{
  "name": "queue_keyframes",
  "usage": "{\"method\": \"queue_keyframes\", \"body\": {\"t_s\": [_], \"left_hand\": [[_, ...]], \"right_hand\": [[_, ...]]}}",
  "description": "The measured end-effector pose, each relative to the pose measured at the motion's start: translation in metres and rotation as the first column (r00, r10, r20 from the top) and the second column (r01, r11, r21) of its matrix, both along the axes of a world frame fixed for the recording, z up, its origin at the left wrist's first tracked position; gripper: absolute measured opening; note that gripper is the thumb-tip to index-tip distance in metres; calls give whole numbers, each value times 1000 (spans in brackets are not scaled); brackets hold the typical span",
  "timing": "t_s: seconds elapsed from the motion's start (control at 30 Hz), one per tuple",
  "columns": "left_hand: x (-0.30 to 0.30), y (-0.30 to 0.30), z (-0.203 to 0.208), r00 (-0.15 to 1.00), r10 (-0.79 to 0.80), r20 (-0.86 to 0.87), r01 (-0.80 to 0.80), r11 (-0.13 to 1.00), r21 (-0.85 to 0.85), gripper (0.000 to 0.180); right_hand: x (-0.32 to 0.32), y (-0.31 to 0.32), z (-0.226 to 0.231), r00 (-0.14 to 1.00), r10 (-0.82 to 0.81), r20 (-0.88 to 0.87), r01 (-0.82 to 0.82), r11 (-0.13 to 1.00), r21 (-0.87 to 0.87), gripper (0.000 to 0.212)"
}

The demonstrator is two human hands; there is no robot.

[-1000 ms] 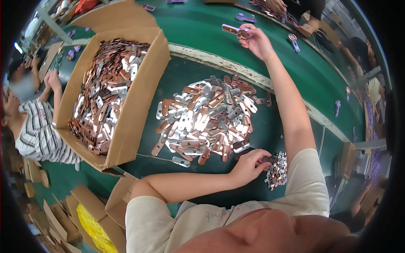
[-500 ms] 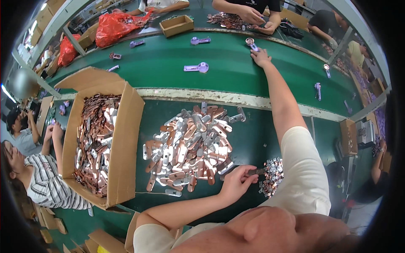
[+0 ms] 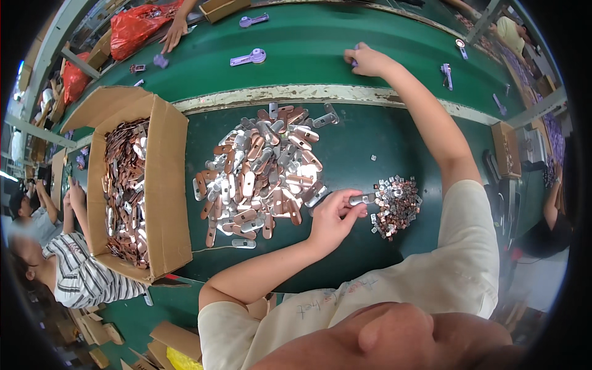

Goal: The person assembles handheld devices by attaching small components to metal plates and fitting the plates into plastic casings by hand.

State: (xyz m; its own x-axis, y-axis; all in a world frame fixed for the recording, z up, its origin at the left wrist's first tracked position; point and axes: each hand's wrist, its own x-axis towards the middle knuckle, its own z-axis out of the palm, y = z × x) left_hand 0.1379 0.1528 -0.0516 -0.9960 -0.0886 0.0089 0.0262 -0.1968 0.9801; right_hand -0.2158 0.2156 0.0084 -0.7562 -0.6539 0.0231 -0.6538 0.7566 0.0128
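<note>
My left hand (image 3: 333, 222) is closed over the bench, thumb and fingers pinching a silver oblong metal plate (image 3: 361, 199). The plate's tip reaches the edge of a heap of small square metal pieces (image 3: 398, 203). Left of that hand spreads a loose pile of oblong plates (image 3: 250, 176), silver and copper-coloured, each with a small hole. My right arm stretches over the green conveyor belt, where my right hand (image 3: 372, 60) is closed around a purple plastic part (image 3: 354, 55). Fingers cover most of that part.
A cardboard box (image 3: 169, 179) full of similar plates stands left of the pile. More purple round-headed parts (image 3: 250, 57) lie along the belt (image 3: 302, 55). A pale worn ledge (image 3: 296, 94) divides belt from bench. A co-worker's hand (image 3: 176, 32) reaches over the belt's far left.
My right hand has gone from touching a purple part to gripping one, drawn nearer and left. My left hand still holds its plate. A co-worker's hand has come over the belt. The view has shifted.
</note>
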Motion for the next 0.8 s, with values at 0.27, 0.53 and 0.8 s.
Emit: {"method": "queue_keyframes", "body": {"t_s": [0.27,0.53,0.8], "left_hand": [[0,4,4,998,-22,-52,21,1000,-20,23],[8,-4,30,998,-27,-52,31,996,79,23],[17,-25,80,998,39,-45,-39,999,7,29]], "right_hand": [[-34,58,-30,983,19,183,19,978,-208,73],[-6,36,-31,909,344,-235,-416,781,-466,51],[129,62,30,694,583,421,272,329,-904,29]]}}
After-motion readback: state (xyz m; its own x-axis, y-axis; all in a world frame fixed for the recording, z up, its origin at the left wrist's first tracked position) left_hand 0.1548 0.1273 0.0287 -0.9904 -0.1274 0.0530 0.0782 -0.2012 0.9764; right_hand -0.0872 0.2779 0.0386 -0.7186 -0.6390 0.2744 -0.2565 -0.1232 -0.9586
